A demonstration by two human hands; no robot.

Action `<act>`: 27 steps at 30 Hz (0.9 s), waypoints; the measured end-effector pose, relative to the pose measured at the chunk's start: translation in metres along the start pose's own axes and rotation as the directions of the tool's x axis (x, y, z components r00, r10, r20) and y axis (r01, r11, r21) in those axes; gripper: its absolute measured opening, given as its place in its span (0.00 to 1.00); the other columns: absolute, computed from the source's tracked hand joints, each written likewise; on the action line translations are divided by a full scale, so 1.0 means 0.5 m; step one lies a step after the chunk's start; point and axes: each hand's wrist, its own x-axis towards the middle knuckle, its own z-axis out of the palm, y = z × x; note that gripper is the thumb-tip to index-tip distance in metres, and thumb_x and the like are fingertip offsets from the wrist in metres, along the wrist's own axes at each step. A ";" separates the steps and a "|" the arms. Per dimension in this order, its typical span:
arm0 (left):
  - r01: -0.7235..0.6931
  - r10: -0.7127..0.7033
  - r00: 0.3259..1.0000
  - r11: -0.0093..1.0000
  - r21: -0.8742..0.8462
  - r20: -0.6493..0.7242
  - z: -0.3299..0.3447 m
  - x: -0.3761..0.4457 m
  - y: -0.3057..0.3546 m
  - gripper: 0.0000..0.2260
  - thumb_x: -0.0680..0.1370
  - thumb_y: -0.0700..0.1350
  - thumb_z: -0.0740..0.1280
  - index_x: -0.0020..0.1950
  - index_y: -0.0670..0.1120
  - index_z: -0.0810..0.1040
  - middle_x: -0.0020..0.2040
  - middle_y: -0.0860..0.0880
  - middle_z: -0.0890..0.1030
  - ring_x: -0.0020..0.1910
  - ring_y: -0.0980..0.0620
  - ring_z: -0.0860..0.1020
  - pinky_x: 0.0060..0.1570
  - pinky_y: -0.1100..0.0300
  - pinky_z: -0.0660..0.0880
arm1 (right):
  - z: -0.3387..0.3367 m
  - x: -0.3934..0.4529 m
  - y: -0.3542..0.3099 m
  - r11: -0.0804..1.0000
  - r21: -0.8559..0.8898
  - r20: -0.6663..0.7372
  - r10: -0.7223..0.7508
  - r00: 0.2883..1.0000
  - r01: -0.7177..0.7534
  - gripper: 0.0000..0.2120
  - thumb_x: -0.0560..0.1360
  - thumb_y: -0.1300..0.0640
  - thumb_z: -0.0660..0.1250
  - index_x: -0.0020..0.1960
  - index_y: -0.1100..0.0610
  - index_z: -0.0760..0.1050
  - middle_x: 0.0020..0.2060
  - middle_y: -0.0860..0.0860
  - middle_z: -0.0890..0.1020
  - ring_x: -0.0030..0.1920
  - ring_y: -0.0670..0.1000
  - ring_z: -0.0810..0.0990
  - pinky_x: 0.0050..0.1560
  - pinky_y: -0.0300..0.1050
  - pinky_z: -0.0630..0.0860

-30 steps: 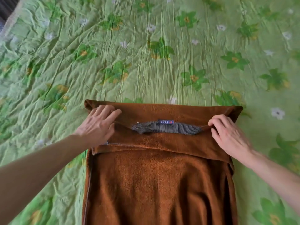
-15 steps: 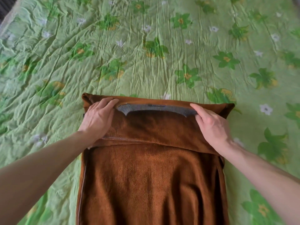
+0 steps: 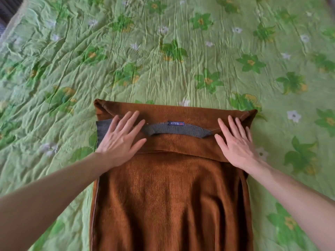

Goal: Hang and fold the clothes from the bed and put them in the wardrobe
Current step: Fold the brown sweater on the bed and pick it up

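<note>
A crinkled green bedspread point(image 3: 163, 57) printed with darker green and white flowers fills the whole view, and nothing lies on it near the work except the garment itself. At the far left top corner a dark strip point(image 3: 7, 8) shows beyond the bed's edge, too blurred to name. The brown sweater point(image 3: 168, 196) lies flat on the bedspread in the lower middle, its near end cut off by the bottom of the view. Its far end is folded back toward the person into a band, where a grey ribbed collar point(image 3: 177, 130) with a small blue label point(image 3: 175, 123) shows; the label's print is too small to read. A grey ribbed piece at the band's left end is probably a cuff. The left hand point(image 3: 120, 140) lies flat on the band's left part, fingers straight and spread, covering the collar's left end. The right hand point(image 3: 235, 142) presses the right part likewise, fingers straight and slightly apart, gripping nothing.
</note>
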 end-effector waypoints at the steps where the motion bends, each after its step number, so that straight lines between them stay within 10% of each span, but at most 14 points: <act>1: 0.015 -0.016 1.000 0.999 -0.037 -0.015 0.003 -0.008 0.022 0.33 0.85 0.66 0.46 0.86 0.51 0.55 0.87 0.45 0.51 0.85 0.45 0.48 0.82 0.39 0.50 | 0.002 -0.014 -0.014 0.998 0.069 -0.073 -0.003 0.997 0.008 0.31 0.84 0.34 0.39 0.85 0.42 0.44 0.85 0.49 0.47 0.84 0.51 0.42 0.82 0.58 0.43; 8: 0.115 -0.121 0.992 0.978 -0.177 -0.026 0.071 -0.135 0.156 0.31 0.86 0.63 0.49 0.87 0.53 0.51 0.87 0.46 0.48 0.86 0.45 0.45 0.83 0.40 0.50 | 0.069 -0.209 -0.121 0.977 0.124 -0.271 -0.133 0.953 0.172 0.29 0.86 0.42 0.49 0.85 0.49 0.54 0.84 0.48 0.53 0.84 0.50 0.48 0.82 0.58 0.53; 27: 0.197 -0.218 0.971 0.962 -0.191 -0.096 0.152 -0.516 0.278 0.27 0.86 0.54 0.57 0.84 0.49 0.61 0.85 0.47 0.59 0.85 0.46 0.55 0.82 0.43 0.54 | 0.234 -0.560 -0.105 0.996 0.089 -0.136 -0.008 0.991 0.021 0.30 0.84 0.37 0.48 0.84 0.45 0.55 0.84 0.51 0.55 0.84 0.55 0.51 0.80 0.61 0.56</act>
